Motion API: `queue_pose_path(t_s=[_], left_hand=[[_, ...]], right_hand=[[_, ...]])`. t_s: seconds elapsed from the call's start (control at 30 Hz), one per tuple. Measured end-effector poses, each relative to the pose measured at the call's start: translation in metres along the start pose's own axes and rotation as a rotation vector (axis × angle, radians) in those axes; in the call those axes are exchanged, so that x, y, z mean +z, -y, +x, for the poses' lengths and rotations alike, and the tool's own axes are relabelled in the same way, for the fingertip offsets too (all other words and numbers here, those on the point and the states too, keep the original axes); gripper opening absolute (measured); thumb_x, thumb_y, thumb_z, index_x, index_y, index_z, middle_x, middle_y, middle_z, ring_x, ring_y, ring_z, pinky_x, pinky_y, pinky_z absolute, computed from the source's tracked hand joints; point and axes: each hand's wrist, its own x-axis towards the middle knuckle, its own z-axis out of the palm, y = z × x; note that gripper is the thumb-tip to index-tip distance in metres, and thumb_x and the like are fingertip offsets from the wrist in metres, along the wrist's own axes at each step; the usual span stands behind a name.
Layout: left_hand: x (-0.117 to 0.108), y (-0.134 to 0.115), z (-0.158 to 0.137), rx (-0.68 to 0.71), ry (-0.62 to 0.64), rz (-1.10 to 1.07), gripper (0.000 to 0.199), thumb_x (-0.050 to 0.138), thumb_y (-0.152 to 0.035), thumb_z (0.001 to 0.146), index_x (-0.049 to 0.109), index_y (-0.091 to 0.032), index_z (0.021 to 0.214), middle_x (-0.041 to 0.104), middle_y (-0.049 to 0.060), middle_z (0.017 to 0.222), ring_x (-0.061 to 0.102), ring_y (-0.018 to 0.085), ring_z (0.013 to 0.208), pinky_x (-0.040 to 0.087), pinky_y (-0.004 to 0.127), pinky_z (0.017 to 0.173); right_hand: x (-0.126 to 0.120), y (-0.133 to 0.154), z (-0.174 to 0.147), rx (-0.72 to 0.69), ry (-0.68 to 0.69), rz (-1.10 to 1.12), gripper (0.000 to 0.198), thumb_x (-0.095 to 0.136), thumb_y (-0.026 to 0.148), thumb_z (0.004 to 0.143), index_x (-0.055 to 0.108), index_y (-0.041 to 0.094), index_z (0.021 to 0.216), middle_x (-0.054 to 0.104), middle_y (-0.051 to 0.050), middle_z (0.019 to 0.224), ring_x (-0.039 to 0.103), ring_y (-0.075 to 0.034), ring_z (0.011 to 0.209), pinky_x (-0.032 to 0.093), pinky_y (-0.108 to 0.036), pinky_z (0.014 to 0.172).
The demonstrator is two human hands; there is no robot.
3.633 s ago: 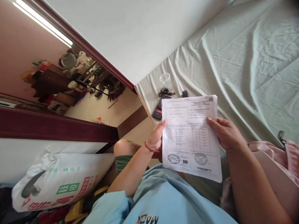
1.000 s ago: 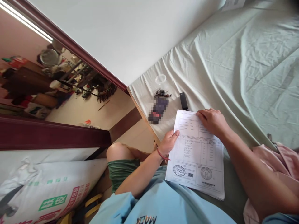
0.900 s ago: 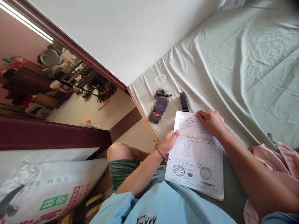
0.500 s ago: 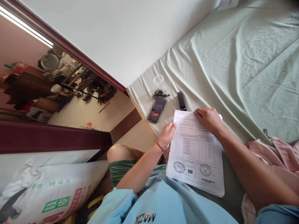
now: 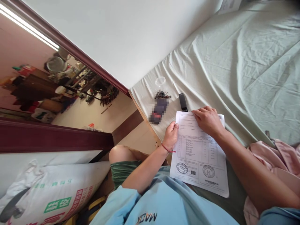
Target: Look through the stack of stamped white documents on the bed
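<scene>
A printed paper form [image 5: 199, 153] with tables and two round stamps lies on my lap and the edge of the bed. My left hand [image 5: 170, 136] pinches its left edge, thumb on top; a red cord circles that wrist. My right hand [image 5: 207, 120] rests palm-down on the sheet's top part, fingers pressing the upper edge. More sheets seem stacked under the top one.
Just beyond the paper on the pale green bed sheet [image 5: 246, 62] lie a black remote-like bar [image 5: 182, 102], a blurred dark item [image 5: 159, 110], a bunch of keys [image 5: 161, 94] and a clear plastic lid [image 5: 160, 81]. Pink cloth [image 5: 276, 156] lies at right. A printed sack [image 5: 53, 190] stands at lower left.
The paper went from held upright in both hands to lying flat on my lap and the bed. My right hand moved from its right edge onto its top.
</scene>
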Motion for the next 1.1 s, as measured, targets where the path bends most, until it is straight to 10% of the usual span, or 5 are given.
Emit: queue_pose_path(t_s=[0.33, 0.57, 0.77, 1.1], left_hand=[[0.004, 0.003, -0.003, 0.022, -0.023, 0.007, 0.042, 0.059, -0.062, 0.097, 0.063, -0.020, 0.094, 0.064, 0.003, 0.089, 0.057, 0.019, 0.087, 0.048, 0.029, 0.083], [0.006, 0.004, -0.003, 0.040, -0.011, 0.046, 0.042, 0.056, -0.061, 0.100, 0.061, -0.020, 0.094, 0.064, 0.002, 0.089, 0.056, 0.018, 0.086, 0.047, 0.029, 0.082], [0.007, 0.000, -0.003, 0.053, -0.020, 0.098, 0.041, 0.055, -0.060, 0.101, 0.061, -0.020, 0.094, 0.065, 0.002, 0.089, 0.057, 0.018, 0.086, 0.046, 0.030, 0.080], [0.015, -0.016, -0.017, 0.124, 0.014, 0.216, 0.038, 0.052, -0.058, 0.103, 0.059, -0.022, 0.095, 0.062, 0.002, 0.084, 0.055, 0.019, 0.079, 0.043, 0.030, 0.075]], right_hand=[[0.005, 0.000, -0.003, -0.076, -0.034, 0.050, 0.039, 0.041, 0.027, 0.108, 0.074, 0.025, 0.129, 0.078, -0.009, 0.125, 0.058, -0.031, 0.122, 0.039, -0.046, 0.096], [0.004, 0.003, -0.003, -0.074, 0.019, 0.037, 0.035, 0.043, 0.021, 0.106, 0.078, 0.023, 0.111, 0.080, -0.011, 0.115, 0.059, -0.031, 0.125, 0.039, -0.046, 0.104], [0.010, 0.008, -0.004, -0.106, -0.057, 0.087, 0.043, 0.039, 0.028, 0.109, 0.068, 0.024, 0.141, 0.077, -0.013, 0.126, 0.059, -0.032, 0.125, 0.041, -0.049, 0.103], [-0.002, 0.014, -0.002, -0.061, -0.066, 0.194, 0.036, 0.043, 0.029, 0.107, 0.077, 0.023, 0.116, 0.079, -0.011, 0.111, 0.062, -0.031, 0.118, 0.043, -0.045, 0.099]])
